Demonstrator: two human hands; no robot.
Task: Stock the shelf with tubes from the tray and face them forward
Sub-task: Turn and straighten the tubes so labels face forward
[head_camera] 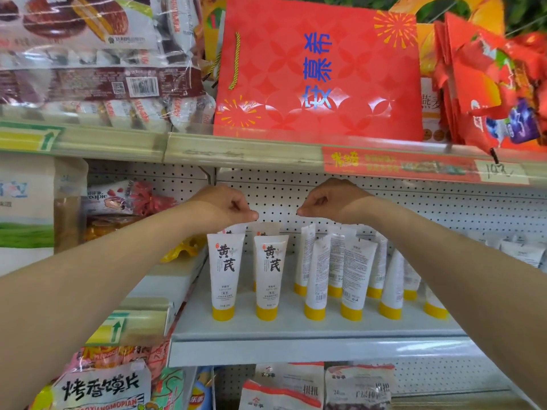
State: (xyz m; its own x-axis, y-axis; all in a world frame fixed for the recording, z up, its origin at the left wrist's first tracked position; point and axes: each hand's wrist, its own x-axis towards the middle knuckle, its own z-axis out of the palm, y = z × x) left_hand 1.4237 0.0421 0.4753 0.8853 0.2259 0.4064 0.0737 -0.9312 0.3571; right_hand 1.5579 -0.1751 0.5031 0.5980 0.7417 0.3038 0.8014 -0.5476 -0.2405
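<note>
Shelf (296, 329): L hand (225, 204), R hand (328, 199) (fists) above tubes (270, 276)

Red gift bag (318, 69) with blue characters and a yellow rope handle, top centre. Clear-wrapped chocolate pie packs (88, 54) upper left. Crinkled red snack packets (488, 84) upper right. Red promo price strip (399, 165) beneath. White perforated back panel (444, 208) mid-right. Baked bun-chip bag (103, 392) lower left. White pouches (358, 386) bottom centre.

My left hand (226, 207) and right hand (330, 202): both bare. My left forearm (88, 276) and right forearm (458, 261): bare along the whole visible length, from wrist to frame edge. Finer surface detail cannot be made out.
</note>
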